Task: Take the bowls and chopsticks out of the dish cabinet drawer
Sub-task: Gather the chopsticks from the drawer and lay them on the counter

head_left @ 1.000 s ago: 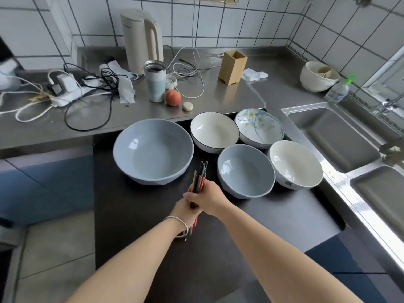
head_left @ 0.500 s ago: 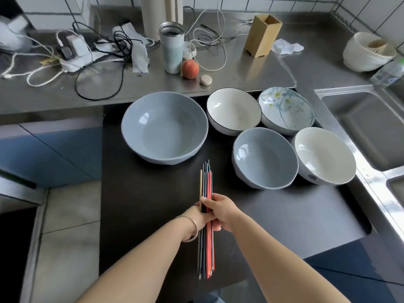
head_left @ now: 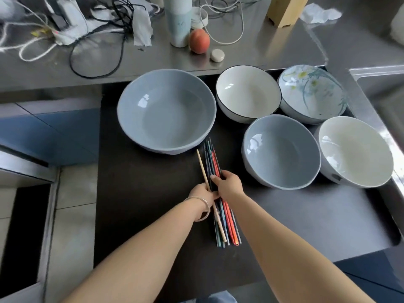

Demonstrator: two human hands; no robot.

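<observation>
As far as visible, both hands' [head_left: 228, 185] fingers [head_left: 215, 178] around chopsticks [head_left: 213, 162].

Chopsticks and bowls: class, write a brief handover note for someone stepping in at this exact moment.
Left hand and right hand both grip the chopsticks, bundled over the dark drawer surface.
Five bowls sit in the drawer: large blue bowl, black-rimmed white bowl, floral bowl, small blue bowl, white bowl.
Done: chopsticks gathered.
Left: lift chopsticks out, then every bowl.
</observation>
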